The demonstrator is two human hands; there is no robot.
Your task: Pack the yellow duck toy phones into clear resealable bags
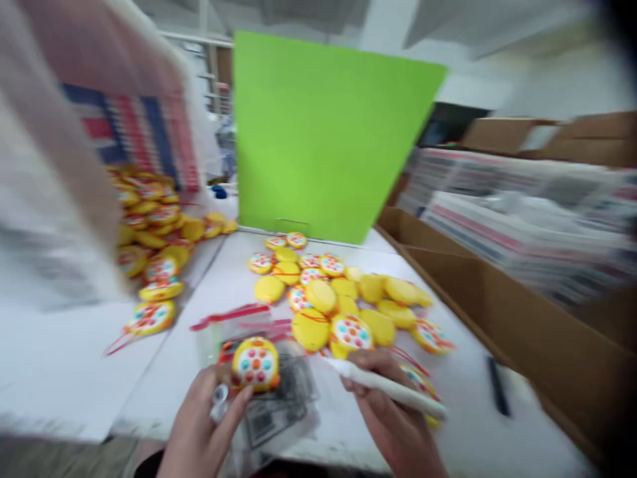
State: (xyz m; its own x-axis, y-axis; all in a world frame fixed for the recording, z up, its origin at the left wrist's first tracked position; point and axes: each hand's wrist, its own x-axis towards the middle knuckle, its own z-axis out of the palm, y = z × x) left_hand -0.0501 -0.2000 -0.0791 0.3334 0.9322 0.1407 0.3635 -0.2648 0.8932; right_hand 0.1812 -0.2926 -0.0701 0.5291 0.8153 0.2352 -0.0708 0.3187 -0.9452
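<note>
The fingers of the left hand (202,415) are pinching a yellow toy (256,365) and a white cap (219,394) over a clear bag (293,392) on the surface (213,285); those of the right hand (393,435) are holding a smooth white pen (383,383). Good work is probably calling for a steady toy, its rounded, bump-studded face uncovered.

Green panel (328,139) upright; cardboard box (497,299) at right.

The head camera looks forward and down at the nearby hands (202,411) (391,425).
</note>
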